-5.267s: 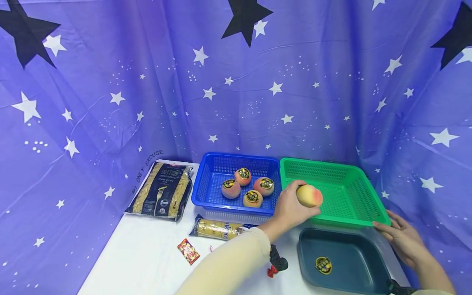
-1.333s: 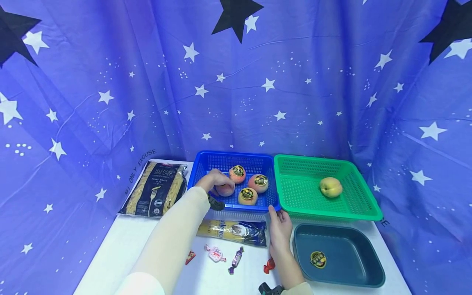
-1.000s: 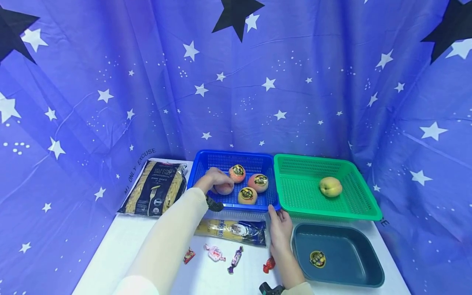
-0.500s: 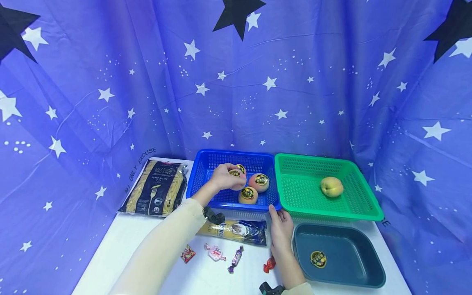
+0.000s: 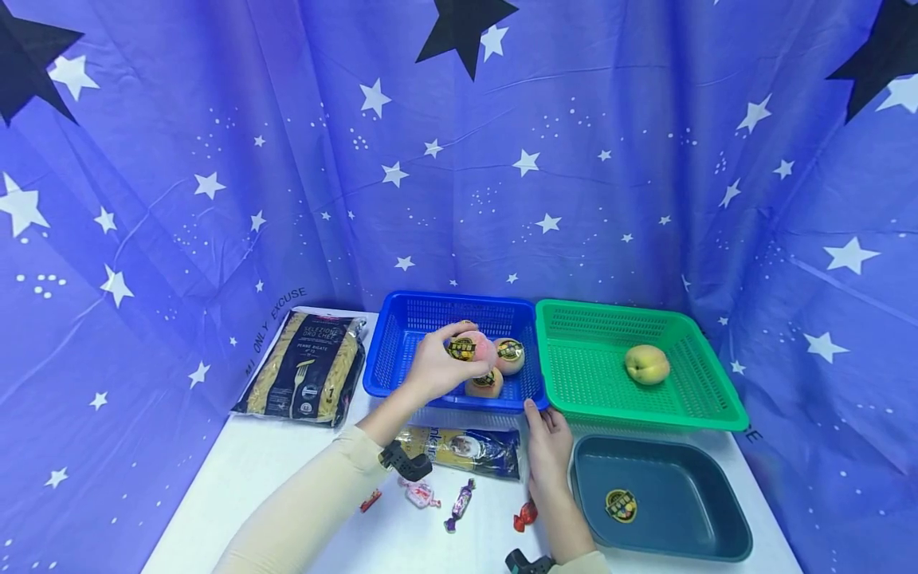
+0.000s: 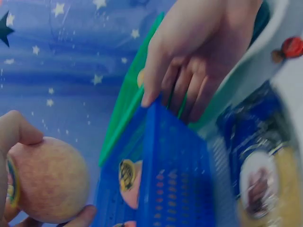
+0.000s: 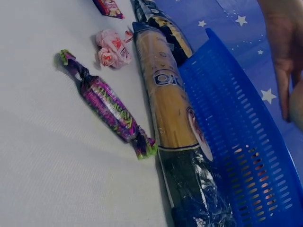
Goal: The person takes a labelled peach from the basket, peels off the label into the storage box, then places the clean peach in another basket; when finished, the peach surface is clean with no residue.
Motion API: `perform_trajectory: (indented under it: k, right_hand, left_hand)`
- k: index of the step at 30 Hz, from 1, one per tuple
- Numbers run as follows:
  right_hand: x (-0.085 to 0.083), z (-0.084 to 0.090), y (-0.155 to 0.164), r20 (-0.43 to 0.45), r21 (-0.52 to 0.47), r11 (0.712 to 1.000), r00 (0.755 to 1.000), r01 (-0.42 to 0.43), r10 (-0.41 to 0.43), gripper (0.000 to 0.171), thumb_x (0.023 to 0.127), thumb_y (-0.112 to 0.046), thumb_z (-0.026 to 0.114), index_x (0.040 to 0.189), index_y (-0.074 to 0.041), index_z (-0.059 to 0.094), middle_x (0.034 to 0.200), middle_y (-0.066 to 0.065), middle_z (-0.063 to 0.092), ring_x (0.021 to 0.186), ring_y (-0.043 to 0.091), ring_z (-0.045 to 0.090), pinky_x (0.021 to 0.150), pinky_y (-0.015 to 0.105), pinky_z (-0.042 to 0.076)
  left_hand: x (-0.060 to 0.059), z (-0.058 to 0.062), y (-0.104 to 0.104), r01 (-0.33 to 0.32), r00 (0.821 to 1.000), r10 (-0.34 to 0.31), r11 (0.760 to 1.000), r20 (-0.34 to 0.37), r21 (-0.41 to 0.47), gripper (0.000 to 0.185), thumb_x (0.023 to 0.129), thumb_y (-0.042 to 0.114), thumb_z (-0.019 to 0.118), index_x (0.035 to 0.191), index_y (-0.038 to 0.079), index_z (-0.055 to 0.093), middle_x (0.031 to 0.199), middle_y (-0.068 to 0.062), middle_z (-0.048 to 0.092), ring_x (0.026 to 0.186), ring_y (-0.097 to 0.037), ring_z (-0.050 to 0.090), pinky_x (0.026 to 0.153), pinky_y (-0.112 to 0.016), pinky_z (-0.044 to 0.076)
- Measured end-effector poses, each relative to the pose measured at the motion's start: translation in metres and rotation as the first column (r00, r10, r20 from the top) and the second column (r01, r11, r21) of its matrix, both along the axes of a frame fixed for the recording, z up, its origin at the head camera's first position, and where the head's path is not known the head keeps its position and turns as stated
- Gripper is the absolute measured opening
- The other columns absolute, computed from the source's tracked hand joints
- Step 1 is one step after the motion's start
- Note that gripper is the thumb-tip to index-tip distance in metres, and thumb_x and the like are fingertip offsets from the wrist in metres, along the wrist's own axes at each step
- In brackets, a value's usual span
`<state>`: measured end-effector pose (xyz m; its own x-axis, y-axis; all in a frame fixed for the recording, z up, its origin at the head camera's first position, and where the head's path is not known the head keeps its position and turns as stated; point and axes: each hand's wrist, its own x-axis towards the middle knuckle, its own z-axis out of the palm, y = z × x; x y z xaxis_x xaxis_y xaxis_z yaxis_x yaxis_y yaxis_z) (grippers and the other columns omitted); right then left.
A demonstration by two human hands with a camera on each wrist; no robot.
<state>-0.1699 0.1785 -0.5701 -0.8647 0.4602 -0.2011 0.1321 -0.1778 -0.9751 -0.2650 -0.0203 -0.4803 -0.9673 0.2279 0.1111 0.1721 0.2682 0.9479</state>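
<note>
My left hand (image 5: 439,360) grips a pink peach (image 5: 468,349) with a black-and-gold sticker and holds it above the blue basket (image 5: 402,375). In the left wrist view the same peach (image 6: 49,182) sits between my thumb and fingers. Two more stickered peaches (image 5: 509,355) show in the blue basket beside it. My right hand (image 5: 547,445) rests with straight fingers on the blue basket's front right corner. A yellow peach (image 5: 647,364) without a sticker lies in the green basket (image 5: 706,410). One loose sticker (image 5: 620,505) lies in the dark tray (image 5: 724,526).
A bag of penne (image 5: 308,367) lies left of the blue basket. A spaghetti pack (image 5: 466,449) lies along its front. Several wrapped candies, among them a purple one (image 7: 109,111) and a pink one (image 7: 111,49), are scattered on the white table (image 5: 237,486). A starred blue curtain surrounds everything.
My left hand took a stickered peach from the blue basket's left side and lifted it up and right. The right hand stayed at the basket corner. The unstickered peach now lies in the green basket.
</note>
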Motion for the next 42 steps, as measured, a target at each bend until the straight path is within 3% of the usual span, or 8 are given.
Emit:
perform_trajectory:
  k: [5,9,14,20,23,30,37,42]
  right_hand:
    - [0.0,-0.002,0.001,-0.007,0.005,1.0,1.0,-0.004,0.004,0.073,0.111,-0.03,0.068,0.165,0.01,0.038,0.171,0.034,0.043,0.163,0.045,0.04,0.137,0.055,0.033]
    - [0.0,-0.003,0.002,-0.004,0.01,1.0,1.0,-0.005,0.005,0.073,0.111,-0.028,0.068,0.165,0.01,0.038,0.171,0.034,0.043,0.164,0.046,0.04,0.137,0.054,0.033]
    - [0.0,-0.002,0.002,0.023,0.034,0.999,1.0,-0.01,0.009,0.073,0.111,-0.03,0.068,0.165,0.008,0.04,0.171,0.032,0.044,0.163,0.045,0.041,0.137,0.054,0.034]
    - [0.001,-0.002,0.002,0.013,0.045,0.999,1.0,-0.018,0.017,0.075,0.111,-0.032,0.069,0.167,0.009,0.038,0.172,0.033,0.042,0.164,0.047,0.04,0.137,0.056,0.033]
    - [0.001,-0.002,0.002,0.019,0.044,0.999,1.0,-0.02,0.019,0.077,0.111,-0.033,0.068,0.168,0.008,0.035,0.173,0.033,0.04,0.164,0.047,0.038,0.137,0.055,0.033]
    - [0.0,0.002,0.003,0.05,0.05,0.998,0.998,-0.032,0.029,0.083,0.111,-0.04,0.069,0.169,0.006,0.033,0.175,0.031,0.038,0.165,0.045,0.037,0.138,0.054,0.032]
    - [0.001,0.002,0.002,0.044,0.013,1.0,0.999,-0.013,0.013,0.077,0.113,-0.04,0.064,0.168,0.006,0.035,0.174,0.03,0.041,0.163,0.042,0.042,0.135,0.052,0.037]
    - [0.02,0.013,-0.01,0.023,0.001,0.998,0.998,0.056,-0.056,0.058,0.115,-0.036,0.06,0.156,0.003,0.046,0.154,0.021,0.054,0.137,0.024,0.061,0.121,0.031,0.053]
  left_hand:
    - [0.026,-0.007,0.0,0.0,0.996,0.004,0.999,-0.09,0.048,0.068,0.08,0.023,0.095,0.144,0.024,0.071,0.146,-0.007,0.071,0.124,-0.028,0.071,0.091,-0.033,0.067]
    - [0.045,-0.013,-0.001,-0.008,0.988,0.017,0.998,-0.151,0.055,0.074,0.077,0.022,0.095,0.145,0.022,0.066,0.139,-0.002,0.072,0.12,-0.024,0.071,0.09,-0.031,0.066]
    - [0.071,-0.019,-0.004,-0.016,0.985,0.033,0.995,-0.171,0.1,0.074,0.076,0.017,0.095,0.143,0.03,0.066,0.133,0.0,0.074,0.114,-0.018,0.072,0.087,-0.03,0.068]
    - [0.101,-0.028,-0.01,-0.029,0.977,0.052,0.993,-0.209,0.114,0.08,0.073,0.011,0.096,0.145,0.032,0.067,0.137,0.004,0.073,0.12,-0.017,0.072,0.098,-0.033,0.066]
    - [0.113,-0.033,-0.014,-0.017,0.98,0.038,0.994,-0.193,0.108,0.084,0.072,0.01,0.096,0.145,0.036,0.065,0.136,0.007,0.072,0.119,-0.016,0.072,0.098,-0.033,0.066]
    - [0.13,-0.05,-0.021,-0.002,0.985,0.019,0.995,-0.172,0.099,0.088,0.071,0.006,0.095,0.148,0.029,0.059,0.14,0.011,0.069,0.121,-0.015,0.07,0.102,-0.033,0.063]
    - [0.14,-0.06,-0.022,-0.037,0.992,0.05,0.993,-0.116,0.116,0.091,0.071,0.004,0.095,0.145,0.042,0.058,0.14,0.012,0.068,0.12,-0.015,0.069,0.097,-0.031,0.066]
    - [0.145,-0.064,-0.023,-0.068,0.988,0.081,0.993,-0.128,0.101,0.093,0.072,0.004,0.095,0.147,0.042,0.057,0.146,0.013,0.065,0.122,-0.014,0.069,0.096,-0.029,0.066]
